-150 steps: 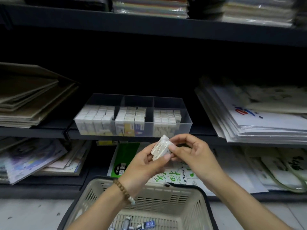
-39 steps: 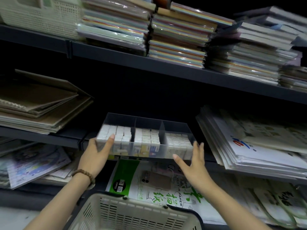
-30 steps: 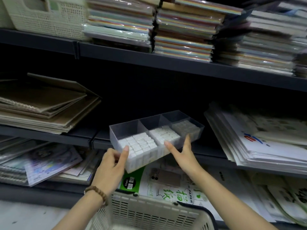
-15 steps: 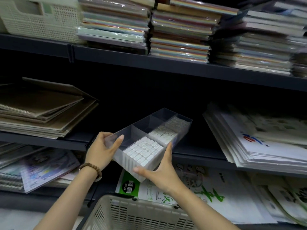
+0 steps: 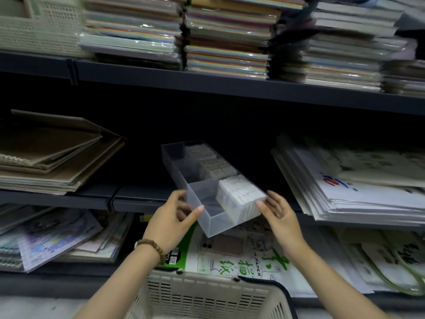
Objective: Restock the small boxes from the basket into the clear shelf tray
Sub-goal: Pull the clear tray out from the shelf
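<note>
The tray (image 5: 218,223) is turned end-on: its long axis runs from the near right, past the middle shelf's (image 5: 128,200) edge, away and up to the left into the dark bay. The near end is held out beyond that edge, above a pack of paper (image 5: 241,261) printed in green. Whether the far end rests on the shelf cannot be told.

The near left wall is pinched by the left hand (image 5: 171,224), with the thumb laid on the short front wall and the fingers seen blurred through the plastic. A bead bracelet (image 5: 149,246) is worn on that wrist. The near right corner is touched from outside by the right hand (image 5: 279,212), whose fingers are only lightly bent and are wrapped round nothing.

Three compartments are set along the tray's length. In each, small boxes (image 5: 239,192) are packed upright against the right wall, and the left part is left bare. The far compartment's boxes are dim and hard to make out.

The basket (image 5: 207,298) is cut off by the lower edge, and only its slotted rim and wall are shown. The stacks (image 5: 225,40) on the upper shelf are smeared by blur.
</note>
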Tool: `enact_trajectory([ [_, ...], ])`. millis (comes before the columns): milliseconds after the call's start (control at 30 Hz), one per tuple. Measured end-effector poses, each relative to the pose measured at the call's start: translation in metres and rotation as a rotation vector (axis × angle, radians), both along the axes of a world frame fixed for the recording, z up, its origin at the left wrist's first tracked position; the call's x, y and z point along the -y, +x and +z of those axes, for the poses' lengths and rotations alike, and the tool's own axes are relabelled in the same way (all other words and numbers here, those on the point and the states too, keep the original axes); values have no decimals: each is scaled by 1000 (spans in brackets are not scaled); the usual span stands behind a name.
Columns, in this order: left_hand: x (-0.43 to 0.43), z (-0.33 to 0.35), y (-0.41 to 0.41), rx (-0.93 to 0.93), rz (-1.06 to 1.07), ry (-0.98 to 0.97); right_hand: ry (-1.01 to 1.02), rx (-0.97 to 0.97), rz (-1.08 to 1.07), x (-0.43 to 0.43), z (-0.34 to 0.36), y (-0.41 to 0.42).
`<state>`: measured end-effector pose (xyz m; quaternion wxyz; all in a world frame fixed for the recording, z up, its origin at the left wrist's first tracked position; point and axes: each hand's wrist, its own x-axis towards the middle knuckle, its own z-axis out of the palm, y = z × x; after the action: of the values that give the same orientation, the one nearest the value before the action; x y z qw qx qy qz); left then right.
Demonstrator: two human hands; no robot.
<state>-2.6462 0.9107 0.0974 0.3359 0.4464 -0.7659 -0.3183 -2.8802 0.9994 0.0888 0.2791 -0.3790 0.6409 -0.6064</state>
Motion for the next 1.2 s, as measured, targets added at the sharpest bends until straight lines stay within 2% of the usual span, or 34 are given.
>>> enact_trajectory([
  [67,11,-4,-7,110,-52,-185,-39,-153,-85,-4,2,18],
  [167,23,-10,-11,254,-106,-319,-88,-344,86,-7,2,62],
  [233,26,-15,-14,209,-103,-304,-57,-362,155,-5,-5,84],
  [300,25,-17,-16,139,-89,-295,-50,-347,100,0,-9,94],
  [400,24,-16,-16,136,-92,-324,-73,-378,22,5,-10,94],
  [533,24,-15,-10,49,-58,-323,-116,-334,-6,3,-8,55],
  [633,31,-13,-3,-84,143,-292,-79,-272,74,-5,-4,1],
  [733,45,-12,8,-201,293,-141,-65,-207,70,-8,2,-38],
  [833,54,-12,15,-338,226,90,-9,-200,41,-6,5,-56],
  [900,55,-12,14,-315,132,163,8,-163,20,-3,4,-59],
  [967,54,-12,10,-280,91,147,7,-133,4,-1,2,-57],
  [1200,35,-7,26,-293,214,28,21,13,-73,-1,-1,-64],
])
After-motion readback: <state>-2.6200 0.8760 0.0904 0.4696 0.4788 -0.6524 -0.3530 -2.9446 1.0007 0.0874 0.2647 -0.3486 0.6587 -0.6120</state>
